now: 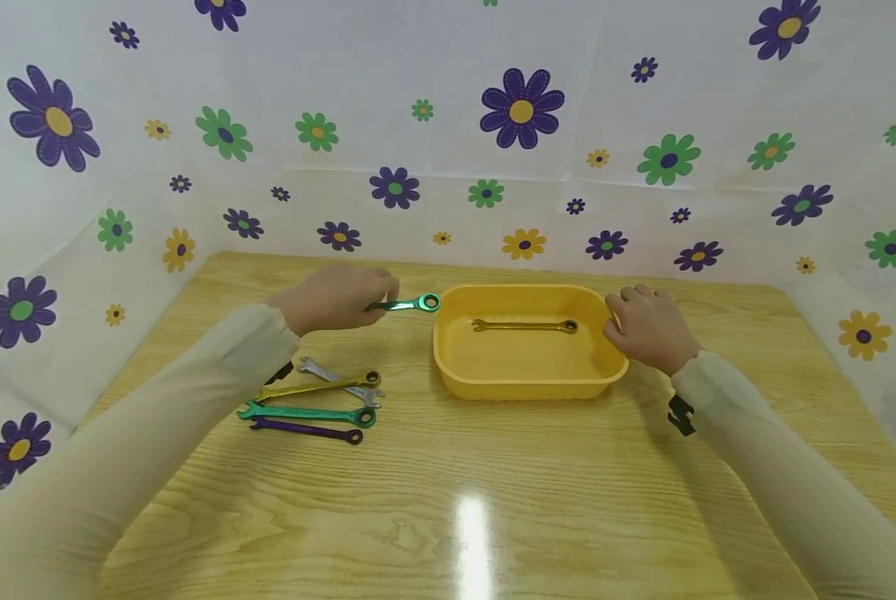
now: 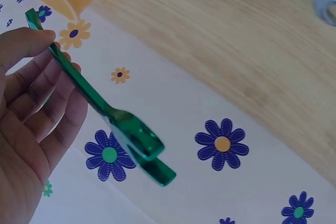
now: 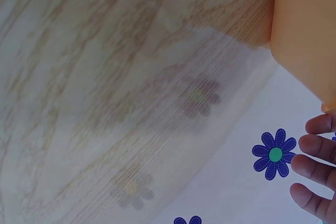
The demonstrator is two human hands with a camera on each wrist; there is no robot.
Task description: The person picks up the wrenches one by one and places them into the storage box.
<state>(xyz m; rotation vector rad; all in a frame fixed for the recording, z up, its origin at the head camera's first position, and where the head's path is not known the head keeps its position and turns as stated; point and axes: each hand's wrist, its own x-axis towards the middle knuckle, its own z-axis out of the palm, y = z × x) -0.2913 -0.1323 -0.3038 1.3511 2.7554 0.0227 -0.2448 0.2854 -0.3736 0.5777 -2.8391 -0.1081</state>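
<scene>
My left hand (image 1: 340, 297) pinches a green ratchet combination wrench (image 1: 413, 304) between thumb and fingers, beside the left rim of a yellow plastic basin (image 1: 523, 389). In the left wrist view the open-jaw end of this wrench (image 2: 137, 136) points away from the palm. Inside the basin lies one gold wrench (image 1: 526, 326). At the basin's right rim, my right hand (image 1: 650, 325) grips the edge, its thumb on the inner side. The right wrist view shows only its fingers (image 3: 315, 169), near the basin's outer wall (image 3: 307, 35); the thumb is hidden there.
Left on the wooden table (image 1: 432, 483) lies a loose group of wrenches: silver (image 1: 335, 377), yellow-gold (image 1: 320, 387), green (image 1: 305, 412) and purple (image 1: 305, 428). The left sleeve covers part of that area. A flower-print cloth (image 1: 432, 150) stands behind the table and along its sides.
</scene>
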